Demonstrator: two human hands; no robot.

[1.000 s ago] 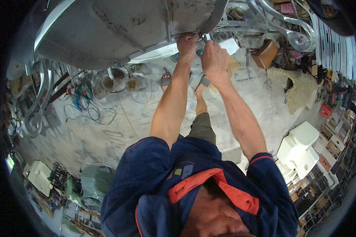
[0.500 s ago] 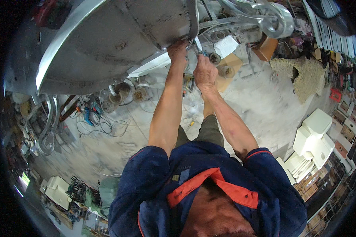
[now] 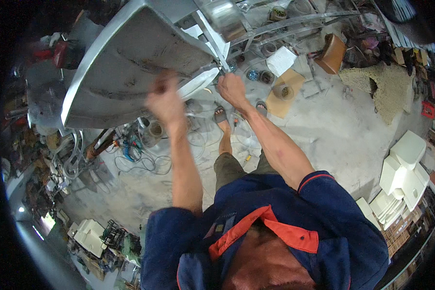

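Observation:
A large grey curved metal panel (image 3: 130, 72) with a bright edge fills the upper left. My left hand (image 3: 166, 101) is in front of its lower side, smeared by motion, so its fingers cannot be read. At the panel's right corner, my right hand (image 3: 232, 89) is closed with its fingers curled. It sits just below the end of a flat silvery metal bar (image 3: 212, 41). Whatever the right fingers grip is hidden by the hand itself.
Curved metal framing (image 3: 295, 21) spans the top right. Jars stand near a sheet of white paper (image 3: 281, 60) and a piece of cardboard (image 3: 286, 94). A blue power tool (image 3: 128, 151) with cables lies on the floor. White plastic pieces (image 3: 403, 169) are stacked at right.
My left hand has left the panel's corner and moved left and down. The right hand has shifted slightly left and down. The panel now appears smaller, and more of its bright edge shows.

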